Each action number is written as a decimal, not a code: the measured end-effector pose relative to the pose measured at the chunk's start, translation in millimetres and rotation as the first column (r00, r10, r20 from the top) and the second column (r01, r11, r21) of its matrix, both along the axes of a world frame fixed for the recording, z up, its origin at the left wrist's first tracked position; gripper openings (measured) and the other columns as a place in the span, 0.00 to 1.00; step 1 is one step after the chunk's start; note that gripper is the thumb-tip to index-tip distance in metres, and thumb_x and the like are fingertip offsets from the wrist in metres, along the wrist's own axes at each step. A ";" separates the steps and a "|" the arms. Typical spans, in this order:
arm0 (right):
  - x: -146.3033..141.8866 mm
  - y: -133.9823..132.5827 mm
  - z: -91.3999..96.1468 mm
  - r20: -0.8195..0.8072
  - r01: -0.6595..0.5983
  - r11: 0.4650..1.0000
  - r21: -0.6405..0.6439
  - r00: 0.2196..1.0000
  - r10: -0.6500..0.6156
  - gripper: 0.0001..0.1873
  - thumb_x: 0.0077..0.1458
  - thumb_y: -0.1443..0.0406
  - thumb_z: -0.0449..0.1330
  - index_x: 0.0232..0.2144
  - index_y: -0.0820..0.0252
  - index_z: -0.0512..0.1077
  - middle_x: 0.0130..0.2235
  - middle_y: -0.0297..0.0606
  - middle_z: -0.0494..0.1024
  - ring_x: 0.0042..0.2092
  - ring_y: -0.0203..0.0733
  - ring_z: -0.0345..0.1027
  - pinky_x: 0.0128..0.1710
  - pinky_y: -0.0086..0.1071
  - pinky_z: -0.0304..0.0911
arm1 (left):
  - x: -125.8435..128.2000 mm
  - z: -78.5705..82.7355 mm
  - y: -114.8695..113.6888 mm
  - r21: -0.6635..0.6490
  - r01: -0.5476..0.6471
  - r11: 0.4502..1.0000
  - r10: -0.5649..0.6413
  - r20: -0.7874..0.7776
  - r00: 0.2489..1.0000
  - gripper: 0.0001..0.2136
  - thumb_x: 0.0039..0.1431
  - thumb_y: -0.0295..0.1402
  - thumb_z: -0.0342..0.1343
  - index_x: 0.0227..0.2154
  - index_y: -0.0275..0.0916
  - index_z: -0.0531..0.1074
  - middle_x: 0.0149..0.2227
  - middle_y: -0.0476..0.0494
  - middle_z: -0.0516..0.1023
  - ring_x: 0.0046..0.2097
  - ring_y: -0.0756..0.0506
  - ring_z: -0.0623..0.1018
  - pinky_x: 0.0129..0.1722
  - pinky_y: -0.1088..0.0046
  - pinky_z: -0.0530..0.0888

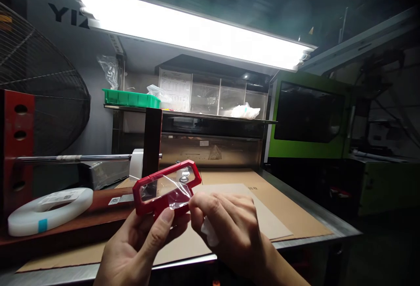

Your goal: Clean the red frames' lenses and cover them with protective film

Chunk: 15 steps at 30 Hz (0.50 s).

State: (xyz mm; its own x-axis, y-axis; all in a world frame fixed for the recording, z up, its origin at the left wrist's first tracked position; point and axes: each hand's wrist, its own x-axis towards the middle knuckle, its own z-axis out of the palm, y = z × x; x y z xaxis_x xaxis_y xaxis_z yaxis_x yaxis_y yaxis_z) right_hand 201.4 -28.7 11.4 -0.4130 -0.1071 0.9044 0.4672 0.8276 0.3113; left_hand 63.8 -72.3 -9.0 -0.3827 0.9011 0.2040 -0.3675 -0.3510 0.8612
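Okay, my left hand [141,242] grips the red frame [166,185] from below, thumb on its near edge, above the cardboard sheet [278,207]. My right hand [229,229] pinches the clear film [170,190] over its window; glare hides the film's edges. Something white [208,233] peeks under my right fingers, too covered to identify.

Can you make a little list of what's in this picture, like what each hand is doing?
left hand: holds red frame from below
right hand: pinches clear film at the frame's edge
under hands: cardboard on metal table
left side: white tape roll
behind: green bin on shelf
above: bright lamp
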 end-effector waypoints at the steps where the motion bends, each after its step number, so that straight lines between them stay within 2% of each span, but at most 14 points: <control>1: -0.8 -0.7 -0.8 0.019 0.013 1.000 -0.008 1.000 -0.013 0.04 0.57 0.73 0.54 0.34 0.65 0.68 0.23 0.32 0.72 0.22 0.32 0.63 0.24 0.27 0.58 | -1.0 -1.0 0.6 0.005 0.016 1.000 -0.016 0.017 1.000 0.28 0.38 0.41 0.69 0.45 0.39 0.72 0.37 0.46 0.83 0.39 0.41 0.81 0.38 0.77 0.79; 3: -1.9 -2.0 -1.7 0.045 0.038 0.999 -0.022 0.998 -0.037 0.04 0.57 0.73 0.53 0.33 0.64 0.68 0.21 0.30 0.70 0.20 0.31 0.59 0.21 0.28 0.53 | -4.2 -4.0 3.1 0.014 0.065 0.998 -0.066 0.046 0.997 0.31 0.37 0.41 0.69 0.49 0.42 0.70 0.40 0.45 0.83 0.42 0.39 0.80 0.38 0.73 0.80; 5: -2.4 -2.9 -1.3 0.060 0.056 0.998 -0.027 0.997 -0.054 0.04 0.57 0.73 0.53 0.33 0.64 0.68 0.22 0.29 0.70 0.20 0.31 0.59 0.21 0.28 0.52 | -8.3 -7.4 7.1 0.015 0.143 0.990 -0.143 0.069 0.987 0.32 0.38 0.42 0.68 0.50 0.44 0.70 0.43 0.44 0.82 0.45 0.36 0.79 0.40 0.67 0.80; 9: -3.2 -4.9 3.0 0.088 0.086 0.996 0.006 0.992 -0.086 0.05 0.57 0.74 0.52 0.33 0.66 0.68 0.23 0.31 0.72 0.21 0.32 0.61 0.22 0.27 0.52 | -13.4 -10.4 14.9 0.025 0.217 0.976 -0.218 0.127 0.968 0.28 0.41 0.47 0.65 0.46 0.43 0.73 0.44 0.44 0.81 0.47 0.33 0.78 0.44 0.59 0.79; 15: -5.3 -9.3 9.0 0.094 0.149 0.985 0.081 0.983 -0.157 0.11 0.59 0.74 0.48 0.28 0.65 0.68 0.19 0.30 0.66 0.19 0.33 0.55 0.19 0.29 0.47 | -11.1 -5.1 9.9 -0.031 0.214 0.976 -0.213 0.044 0.976 0.28 0.37 0.45 0.68 0.45 0.45 0.73 0.42 0.47 0.82 0.46 0.35 0.78 0.46 0.64 0.78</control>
